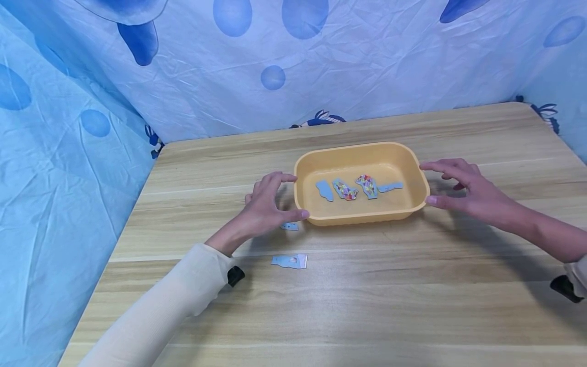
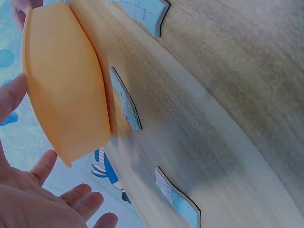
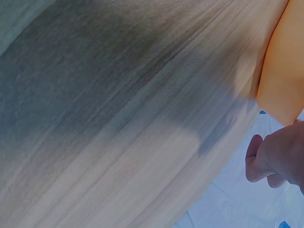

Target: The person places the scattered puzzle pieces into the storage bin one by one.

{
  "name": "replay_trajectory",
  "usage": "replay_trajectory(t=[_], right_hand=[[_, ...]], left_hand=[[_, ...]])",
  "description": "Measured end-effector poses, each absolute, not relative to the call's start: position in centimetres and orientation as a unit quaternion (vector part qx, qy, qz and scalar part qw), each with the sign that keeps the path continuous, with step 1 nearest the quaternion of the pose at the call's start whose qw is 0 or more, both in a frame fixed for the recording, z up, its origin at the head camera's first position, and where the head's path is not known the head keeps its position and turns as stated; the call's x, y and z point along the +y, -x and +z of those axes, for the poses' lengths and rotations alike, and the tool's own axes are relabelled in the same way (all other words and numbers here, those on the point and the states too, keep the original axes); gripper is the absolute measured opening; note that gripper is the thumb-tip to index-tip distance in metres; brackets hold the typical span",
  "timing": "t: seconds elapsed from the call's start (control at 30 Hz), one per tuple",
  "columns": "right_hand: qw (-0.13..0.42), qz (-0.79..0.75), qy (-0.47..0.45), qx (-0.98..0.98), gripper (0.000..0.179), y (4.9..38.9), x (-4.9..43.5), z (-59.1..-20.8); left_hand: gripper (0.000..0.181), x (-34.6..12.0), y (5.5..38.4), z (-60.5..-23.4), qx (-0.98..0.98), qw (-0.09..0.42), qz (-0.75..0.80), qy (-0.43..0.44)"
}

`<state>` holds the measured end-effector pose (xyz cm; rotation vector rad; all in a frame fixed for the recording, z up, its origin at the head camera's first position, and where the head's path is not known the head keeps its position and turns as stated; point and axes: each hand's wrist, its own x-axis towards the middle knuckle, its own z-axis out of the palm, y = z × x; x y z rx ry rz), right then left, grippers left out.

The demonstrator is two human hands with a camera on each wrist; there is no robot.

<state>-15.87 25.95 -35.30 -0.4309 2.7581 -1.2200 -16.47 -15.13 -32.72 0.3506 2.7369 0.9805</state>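
A shallow yellow-orange plastic tray (image 1: pixel 357 220) appears to rest on the wooden table between both hands. Inside it lie several irregular flat pieces: a plain blue piece (image 1: pixel 324 190), two multicoloured pieces (image 1: pixel 367 186) and a narrow blue strip (image 1: pixel 391 187). My left hand (image 1: pixel 266 206) touches the tray's left end with spread thumb and index finger; its other fingers stay off the tray. At the opposite end, the thumb and index finger of my right hand (image 1: pixel 472 191) touch the rim, again spread apart.
Near my left hand lie a light-blue piece (image 1: pixel 290 226), partly hidden by the thumb, and another blue piece (image 1: pixel 290 261) closer to me. The left wrist view shows a third loose piece (image 2: pixel 142 14). A blue patterned curtain (image 1: pixel 192 97) hangs behind the table.
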Motion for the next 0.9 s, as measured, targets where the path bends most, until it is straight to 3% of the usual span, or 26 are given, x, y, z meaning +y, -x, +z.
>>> replay_trajectory(t=[0.9], right_hand=[[0.068, -0.394, 0.136, 0.907, 0.067, 15.9, 26.0, -34.8]], left_hand=[[0.086, -16.2, 15.8, -32.5, 0.928, 0.099, 0.341, -0.114]])
